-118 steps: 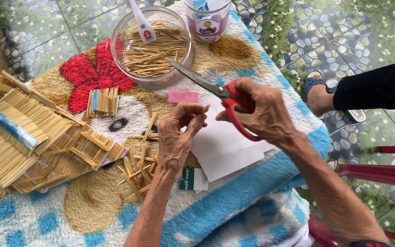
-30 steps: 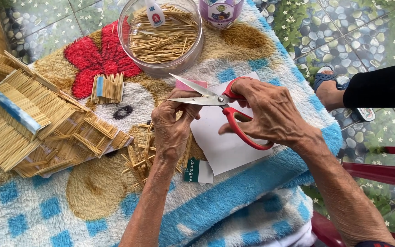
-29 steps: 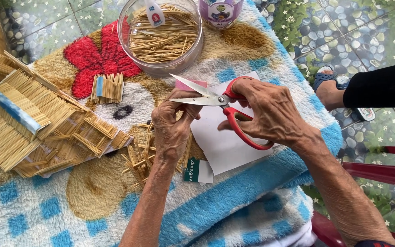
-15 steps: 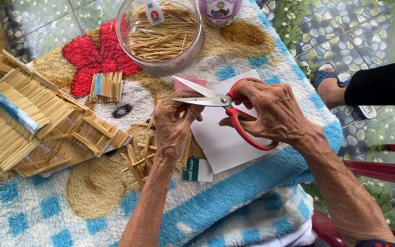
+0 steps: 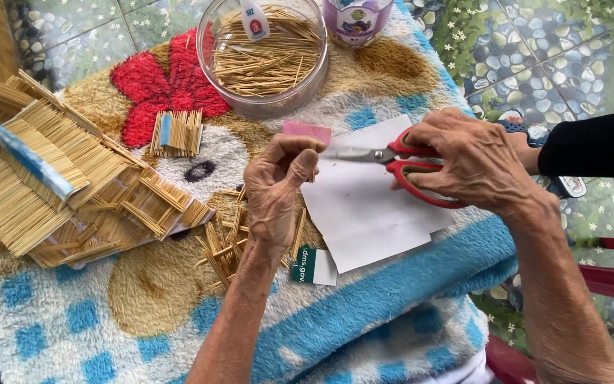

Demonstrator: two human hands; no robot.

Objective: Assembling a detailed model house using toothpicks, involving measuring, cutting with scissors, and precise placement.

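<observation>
Outdoors, on a fluffy blanket [image 5: 392,334] with blue checks, a red flower and tan patches, spread over a low surface; patterned pebble-and-flower tiles [image 5: 534,57] all around. Beyond the blanket's far right edge, another person's dark sleeve [image 5: 595,146] and a sandalled foot.

Right hand [image 5: 474,160] closed through the red handles of scissors [image 5: 399,160], blades nearly shut and pointing toward the left hand. Left hand [image 5: 278,192] curled, thumb and forefinger pinched at the blade tips; whatever thin piece sits in that pinch too small to make out. Just behind the pinch, a small pink slip [image 5: 307,131]. Directly beneath both hands, white paper sheets [image 5: 371,213], with a small green-and-white card [image 5: 314,264] at their near corner.

Under and just left of the left wrist, a loose scatter of cut sticks [image 5: 225,245]. Farther left, a model house of thin sticks [image 5: 58,185] with a blue ridge strip, and a small stick panel [image 5: 177,132] near it. Ahead of the hands, a clear round bowl [image 5: 264,53] full of toothpicks with a small glue tube inside, and a purple-labelled jar [image 5: 357,18] beside it.

Open blanket toward the near edge; little free room left of the grip.
</observation>
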